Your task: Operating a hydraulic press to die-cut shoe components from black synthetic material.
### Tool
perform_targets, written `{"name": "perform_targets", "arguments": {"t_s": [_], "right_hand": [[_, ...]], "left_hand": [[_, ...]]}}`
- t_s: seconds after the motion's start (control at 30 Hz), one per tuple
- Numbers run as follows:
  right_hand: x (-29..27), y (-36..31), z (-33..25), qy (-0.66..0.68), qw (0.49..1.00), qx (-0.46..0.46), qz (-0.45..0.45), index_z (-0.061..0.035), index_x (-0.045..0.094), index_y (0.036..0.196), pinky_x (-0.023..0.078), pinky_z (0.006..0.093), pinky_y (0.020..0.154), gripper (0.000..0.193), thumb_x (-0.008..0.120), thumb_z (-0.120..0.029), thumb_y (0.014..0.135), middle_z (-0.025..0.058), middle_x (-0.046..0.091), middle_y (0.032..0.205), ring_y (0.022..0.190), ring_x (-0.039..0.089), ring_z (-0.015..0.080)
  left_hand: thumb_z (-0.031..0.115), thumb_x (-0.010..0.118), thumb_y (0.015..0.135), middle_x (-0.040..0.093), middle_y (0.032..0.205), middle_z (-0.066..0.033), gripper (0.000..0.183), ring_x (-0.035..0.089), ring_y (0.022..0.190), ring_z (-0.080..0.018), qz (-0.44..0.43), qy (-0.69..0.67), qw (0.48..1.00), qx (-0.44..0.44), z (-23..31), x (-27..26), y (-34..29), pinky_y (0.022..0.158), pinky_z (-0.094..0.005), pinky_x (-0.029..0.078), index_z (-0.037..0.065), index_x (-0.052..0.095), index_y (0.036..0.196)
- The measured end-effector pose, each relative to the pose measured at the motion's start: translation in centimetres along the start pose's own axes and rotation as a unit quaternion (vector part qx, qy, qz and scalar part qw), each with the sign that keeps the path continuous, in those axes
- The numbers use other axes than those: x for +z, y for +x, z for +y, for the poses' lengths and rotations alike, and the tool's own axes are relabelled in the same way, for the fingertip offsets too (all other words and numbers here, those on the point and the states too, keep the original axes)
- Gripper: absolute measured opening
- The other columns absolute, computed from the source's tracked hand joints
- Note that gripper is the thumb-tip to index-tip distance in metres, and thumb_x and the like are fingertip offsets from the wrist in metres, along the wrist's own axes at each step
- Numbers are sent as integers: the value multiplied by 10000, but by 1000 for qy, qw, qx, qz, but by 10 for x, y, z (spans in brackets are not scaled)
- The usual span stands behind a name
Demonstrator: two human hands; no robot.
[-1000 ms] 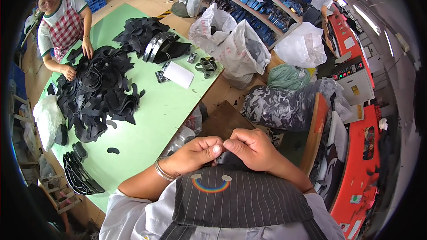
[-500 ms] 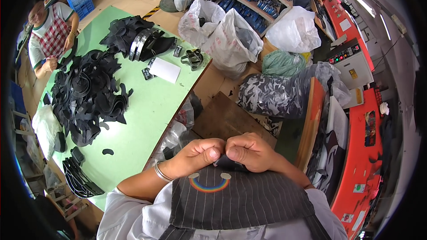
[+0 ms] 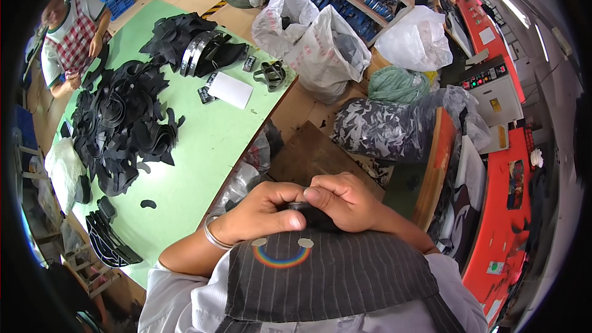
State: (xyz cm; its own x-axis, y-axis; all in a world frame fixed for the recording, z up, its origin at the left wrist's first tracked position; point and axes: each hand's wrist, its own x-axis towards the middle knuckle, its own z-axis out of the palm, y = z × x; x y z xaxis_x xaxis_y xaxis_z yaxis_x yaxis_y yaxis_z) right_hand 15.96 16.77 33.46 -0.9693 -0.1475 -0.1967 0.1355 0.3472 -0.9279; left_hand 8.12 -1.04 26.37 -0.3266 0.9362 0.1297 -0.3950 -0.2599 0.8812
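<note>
In front of my striped dark apron [image 3: 333, 277], my two hands meet around a small black piece [image 3: 317, 217], soft-looking and curved. My left hand [image 3: 262, 206] is closed at its left end, thumb laid across the near side. My right hand [image 3: 346, 202] grips the other end, with its thumb bent over the top edge. Most of the piece is hidden by fingers and palms, so its full shape cannot be made out. A silvery bangle circles my left wrist.
To the left, a green table [image 3: 185, 172] bears a heap of black cut pieces [image 3: 117, 123], a white card [image 3: 230, 90] and curved black parts [image 3: 111, 240]. A person [image 3: 74, 43] works beyond it. White sacks [image 3: 327, 55] stand ahead; a red machine bench [image 3: 499, 209] runs along the right.
My left thumb has shifted lower and straightened, and my right thumb has moved up over the piece's edge. More of the black piece shows between the hands. The view has tilted slightly.
</note>
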Motion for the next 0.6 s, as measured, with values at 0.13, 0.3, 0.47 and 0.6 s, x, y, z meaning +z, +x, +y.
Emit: {"name": "perform_targets", "arguments": {"t_s": [0.13,0.3,0.47,0.6], "right_hand": [[2,4,0,6,1000,19,-2,4,556,773,383,307,512,338,523,-252,991,60,512,595,530,457,133],[6,1,15,155,987,16,-34,-7,499,767,344,277,564,339,478,-236,1017,1,413,642,625,369,79],[7,3,16,174,984,8,-48,-13,468,755,322,284,567,347,466,-234,1022,-20,366,656,638,328,77],[6,6,17,164,985,2,-61,-21,446,731,319,294,565,370,459,-247,1024,-19,357,646,626,324,90]], "left_hand": [[161,600,953,528,737,-4,232,455,670,-86,20,55,998,-26,13,4,7,599,-280,382,-11,573,800],[168,548,979,485,749,-6,260,439,695,-112,13,16,999,49,-2,3,-1,632,-278,381,15,527,770],[205,527,993,449,763,8,276,407,706,-99,12,-17,1000,18,-6,1,-8,644,-265,370,31,496,781],[245,512,1002,444,790,19,286,402,723,-88,13,-35,999,19,-13,-1,-13,649,-262,368,38,494,805]]}}
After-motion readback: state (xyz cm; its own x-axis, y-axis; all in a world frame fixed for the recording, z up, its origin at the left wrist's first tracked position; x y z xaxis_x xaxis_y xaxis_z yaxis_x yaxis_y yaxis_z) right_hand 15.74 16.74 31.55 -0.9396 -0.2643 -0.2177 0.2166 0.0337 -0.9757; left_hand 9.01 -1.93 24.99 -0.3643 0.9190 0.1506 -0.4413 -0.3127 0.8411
